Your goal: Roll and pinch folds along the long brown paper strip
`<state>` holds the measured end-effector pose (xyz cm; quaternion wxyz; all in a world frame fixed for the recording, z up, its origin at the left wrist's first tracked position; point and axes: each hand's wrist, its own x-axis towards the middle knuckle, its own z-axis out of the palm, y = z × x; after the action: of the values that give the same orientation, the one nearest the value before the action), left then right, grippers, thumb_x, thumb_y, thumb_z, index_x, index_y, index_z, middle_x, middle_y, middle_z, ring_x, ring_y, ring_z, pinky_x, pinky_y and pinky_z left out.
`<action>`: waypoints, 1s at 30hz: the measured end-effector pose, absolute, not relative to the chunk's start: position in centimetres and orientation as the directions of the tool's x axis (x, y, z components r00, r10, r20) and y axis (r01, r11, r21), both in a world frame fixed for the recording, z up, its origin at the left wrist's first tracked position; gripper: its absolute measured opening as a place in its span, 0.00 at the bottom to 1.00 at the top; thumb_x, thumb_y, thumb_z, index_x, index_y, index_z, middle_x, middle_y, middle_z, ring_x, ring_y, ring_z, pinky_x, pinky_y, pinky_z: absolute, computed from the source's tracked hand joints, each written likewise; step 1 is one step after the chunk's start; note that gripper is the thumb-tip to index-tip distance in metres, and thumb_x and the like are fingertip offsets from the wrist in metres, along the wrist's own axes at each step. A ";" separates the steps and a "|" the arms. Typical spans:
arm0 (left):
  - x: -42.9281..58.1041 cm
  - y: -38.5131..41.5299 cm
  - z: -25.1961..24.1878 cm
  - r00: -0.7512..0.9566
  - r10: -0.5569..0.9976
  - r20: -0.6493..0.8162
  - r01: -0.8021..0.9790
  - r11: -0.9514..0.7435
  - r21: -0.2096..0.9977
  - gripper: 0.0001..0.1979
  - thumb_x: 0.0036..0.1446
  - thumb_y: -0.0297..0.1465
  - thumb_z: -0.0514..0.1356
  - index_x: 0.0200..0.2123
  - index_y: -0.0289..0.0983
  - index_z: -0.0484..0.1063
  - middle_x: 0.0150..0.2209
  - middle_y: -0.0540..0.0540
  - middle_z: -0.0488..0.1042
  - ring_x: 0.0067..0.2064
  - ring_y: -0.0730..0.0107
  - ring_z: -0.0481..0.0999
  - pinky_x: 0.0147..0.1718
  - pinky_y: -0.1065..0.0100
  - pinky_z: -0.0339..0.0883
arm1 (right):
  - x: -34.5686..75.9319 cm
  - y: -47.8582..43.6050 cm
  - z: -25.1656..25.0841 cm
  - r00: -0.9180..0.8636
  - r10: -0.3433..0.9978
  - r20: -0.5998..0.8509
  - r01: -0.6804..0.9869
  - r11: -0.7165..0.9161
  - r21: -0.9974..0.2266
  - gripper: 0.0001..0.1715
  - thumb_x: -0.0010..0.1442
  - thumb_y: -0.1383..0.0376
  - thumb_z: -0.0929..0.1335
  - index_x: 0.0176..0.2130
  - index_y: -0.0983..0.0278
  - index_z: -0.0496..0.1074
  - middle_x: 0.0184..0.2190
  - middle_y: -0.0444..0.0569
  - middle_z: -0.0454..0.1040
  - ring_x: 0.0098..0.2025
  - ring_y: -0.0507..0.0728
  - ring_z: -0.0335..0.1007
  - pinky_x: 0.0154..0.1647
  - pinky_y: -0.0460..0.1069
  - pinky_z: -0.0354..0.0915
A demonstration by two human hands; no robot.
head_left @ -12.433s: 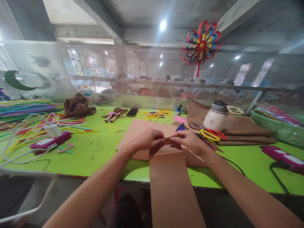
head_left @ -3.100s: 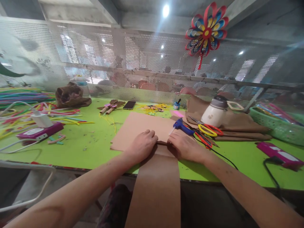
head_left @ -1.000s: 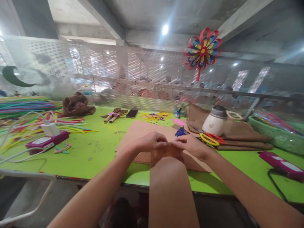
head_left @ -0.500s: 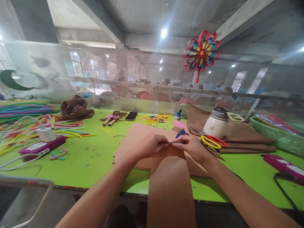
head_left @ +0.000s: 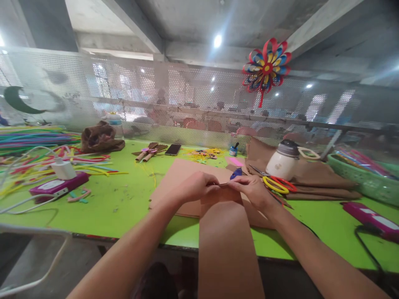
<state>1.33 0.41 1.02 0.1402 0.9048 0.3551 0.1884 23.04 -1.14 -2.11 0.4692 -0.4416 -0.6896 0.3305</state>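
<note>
Past the near table edge (head_left: 179,243), paper (head_left: 229,249) points lengthwise

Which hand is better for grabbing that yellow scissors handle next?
Probably the right hand: it's much closer to the yellow handle. The left hand is farther off. Both pinch the brown strip, though.

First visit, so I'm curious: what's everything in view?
Paper strip: 1, brown, centre
Paper sheets: count unclear, tan, centre
Table: 1, green, foreground
Tool: 1, blue, half-hidden, centre
Handle loops: 2, yellow and red, right
Bottle: 1, white-and-grey, right
Folded material: count unclear, brown, right
Basket: 1, green, far right
Phone: 1, black, far side
Power strips: 2, purple, both sides
Adapter: 1, white, left
Strands: many, multicoloured, left
Crescent: 1, green, left
Ornament: 1, multicoloured, overhead
Screen: 1, grey, background
Left hand, right hand: 1 each, pinching strip
</note>
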 end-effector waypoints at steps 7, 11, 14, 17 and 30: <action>1.1 0.9 0.7 0.695 0.681 0.231 0.601 -0.726 0.335 0.12 0.56 0.34 0.52 0.30 0.37 0.73 0.23 0.50 0.72 0.24 0.75 0.64 0.24 0.73 0.51 | 23.2 -0.2 -3.0 -0.117 0.940 0.321 0.193 0.339 -0.921 0.17 0.44 0.55 0.73 0.27 0.67 0.77 0.24 0.47 0.73 0.29 0.53 0.64 0.32 0.48 0.59; 1.2 1.0 0.6 0.661 0.712 0.239 0.623 -0.697 0.355 0.13 0.56 0.37 0.53 0.28 0.37 0.73 0.23 0.50 0.72 0.24 0.75 0.63 0.24 0.73 0.51 | 22.8 -0.2 -3.1 -0.105 0.965 0.241 0.075 0.250 -0.965 0.18 0.39 0.55 0.75 0.25 0.68 0.76 0.21 0.45 0.70 0.25 0.51 0.60 0.27 0.47 0.56; 0.5 1.7 0.4 0.670 0.722 0.174 0.562 -0.646 0.516 0.17 0.58 0.41 0.51 0.27 0.36 0.71 0.24 0.50 0.71 0.25 0.75 0.66 0.26 0.73 0.55 | 22.7 -0.1 -3.2 -0.115 0.980 0.161 -0.018 0.160 -0.987 0.20 0.37 0.54 0.75 0.24 0.67 0.74 0.19 0.43 0.66 0.22 0.49 0.57 0.23 0.46 0.52; -0.2 2.4 0.1 0.710 0.703 0.037 0.469 -0.511 0.721 0.21 0.59 0.45 0.50 0.27 0.34 0.69 0.24 0.50 0.71 0.25 0.75 0.68 0.26 0.73 0.59 | 23.0 0.3 -3.6 -0.128 0.982 0.136 -0.004 0.137 -0.991 0.21 0.38 0.52 0.75 0.24 0.67 0.72 0.17 0.41 0.62 0.20 0.48 0.53 0.20 0.45 0.48; -0.1 1.8 0.2 0.729 0.685 0.004 0.534 -0.572 0.623 0.17 0.60 0.39 0.48 0.24 0.35 0.66 0.19 0.50 0.71 0.21 0.75 0.70 0.25 0.73 0.60 | 23.7 0.6 -3.7 -0.240 0.958 0.158 0.263 0.221 -0.939 0.22 0.44 0.50 0.72 0.25 0.68 0.72 0.18 0.42 0.63 0.21 0.49 0.55 0.22 0.46 0.51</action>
<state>-0.07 1.78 0.15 0.3062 0.8779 0.3469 0.1231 23.70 0.57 -3.66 0.4112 -0.4595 -0.6643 0.4224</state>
